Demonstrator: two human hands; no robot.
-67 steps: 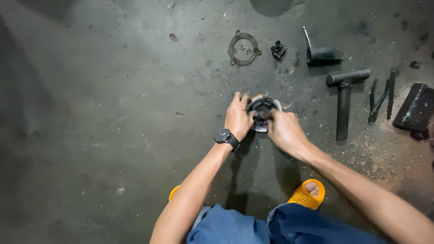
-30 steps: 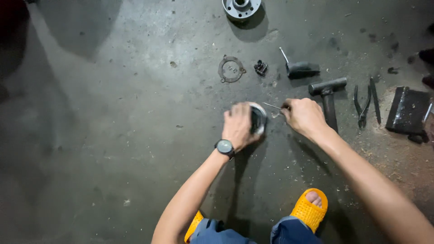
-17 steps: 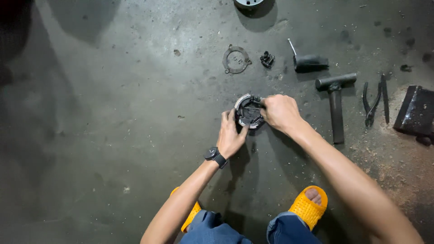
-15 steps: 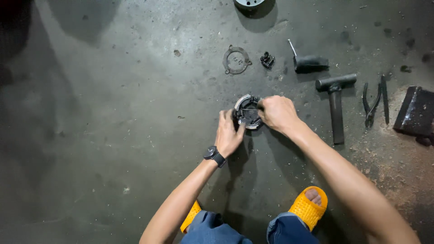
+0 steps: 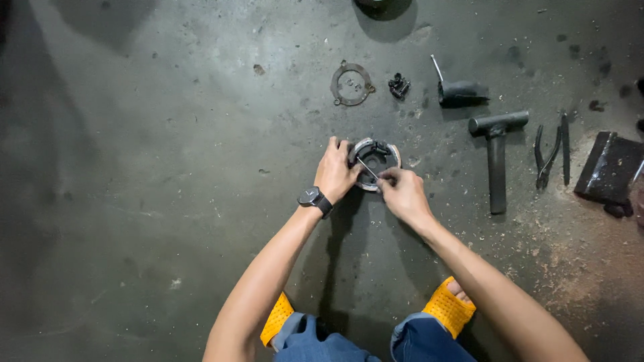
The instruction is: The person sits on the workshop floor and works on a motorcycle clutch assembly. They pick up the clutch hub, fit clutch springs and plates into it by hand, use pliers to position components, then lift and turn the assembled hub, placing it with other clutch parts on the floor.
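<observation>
Round metal part (image 5: pixel 376 163) sits on the floor (image 5: pixel 134 201), frame centre, flat side down. Left hand (image 5: pixel 335 173) grips its left rim. Right hand (image 5: pixel 401 193) pinches a thin pin (image 5: pixel 366 167), angled up-left into the part's bore. Both hands touch it; hammer (image 5: pixel 496 154) lies right.

top edge – dark round part (image 5: pixel 379 3) cut off | right edge – dark block (image 5: pixel 614 171) partly cut
</observation>
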